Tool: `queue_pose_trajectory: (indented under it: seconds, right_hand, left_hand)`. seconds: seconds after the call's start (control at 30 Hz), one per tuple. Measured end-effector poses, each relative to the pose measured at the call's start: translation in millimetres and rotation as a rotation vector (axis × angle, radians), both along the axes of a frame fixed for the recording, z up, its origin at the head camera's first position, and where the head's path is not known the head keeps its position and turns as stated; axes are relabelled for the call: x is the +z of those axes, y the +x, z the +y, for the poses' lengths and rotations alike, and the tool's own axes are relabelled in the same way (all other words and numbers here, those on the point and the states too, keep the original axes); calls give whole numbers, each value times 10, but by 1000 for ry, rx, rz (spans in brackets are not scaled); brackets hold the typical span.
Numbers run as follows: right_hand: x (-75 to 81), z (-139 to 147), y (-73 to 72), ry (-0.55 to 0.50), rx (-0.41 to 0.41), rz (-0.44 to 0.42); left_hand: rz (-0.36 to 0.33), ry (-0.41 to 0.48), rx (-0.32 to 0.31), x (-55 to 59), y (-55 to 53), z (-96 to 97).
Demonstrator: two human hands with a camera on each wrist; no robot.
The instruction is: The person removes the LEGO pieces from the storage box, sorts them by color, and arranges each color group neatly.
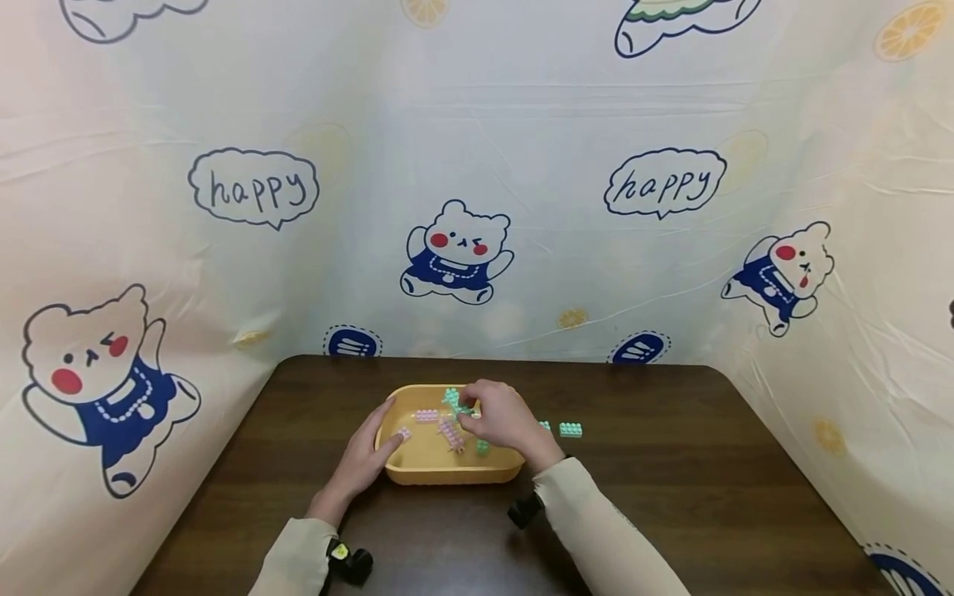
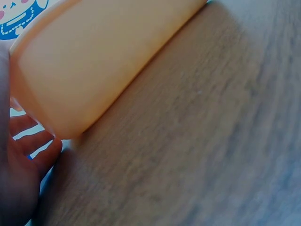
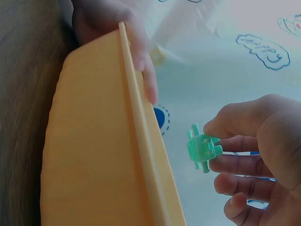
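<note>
A yellow plastic tray (image 1: 455,475) stands on the table with small pink toy bricks (image 1: 426,415) and a green piece (image 1: 482,448) lying in it. My left hand (image 1: 359,458) grips its left side, thumb over the rim; in the left wrist view the fingers (image 2: 44,155) lie along the outside wall. Above the tray's right part, my right hand (image 1: 508,420) pinches a mint-green toy brick (image 3: 202,147) between thumb and fingertips. Small pegs stick out from this brick in the right wrist view. Part of the tray's right side is hidden behind the right hand.
Two mint-green bricks lie on the dark wooden table (image 1: 671,463) right of the tray; one brick (image 1: 570,430) shows fully, the other is partly hidden by the right hand. A printed bear curtain (image 1: 551,165) hangs behind the table and along both sides.
</note>
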State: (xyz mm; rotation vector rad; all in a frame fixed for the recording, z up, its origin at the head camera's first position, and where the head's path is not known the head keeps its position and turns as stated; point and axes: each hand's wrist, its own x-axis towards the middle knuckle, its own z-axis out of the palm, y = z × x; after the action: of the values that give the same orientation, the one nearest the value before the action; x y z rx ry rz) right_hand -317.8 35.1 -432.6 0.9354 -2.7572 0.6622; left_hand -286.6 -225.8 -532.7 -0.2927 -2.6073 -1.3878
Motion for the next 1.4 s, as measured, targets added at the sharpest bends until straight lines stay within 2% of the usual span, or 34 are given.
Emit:
queue_pose_trajectory:
  seconds: [0.37,0.63,0.8,1.1,1.4]
  right_hand:
    - [-58,426,-107,-65,-105,28]
    - [-154,744,-166,-68,-205,-1]
    - [-237,936,-162,-98,-252,-18]
    - [-413,1280,-185,-132,-326,22]
    - [-528,1564,-162,-99,-391,10]
  left_hand:
    - [-5,6,0,26,-18,-10]
    - [-17,7,8,22,-15,-11]
    - [-24,8,10,13,-6,-6]
    - [-35,15,13,11,6,2]
    - [-34,11,11,27,0,19]
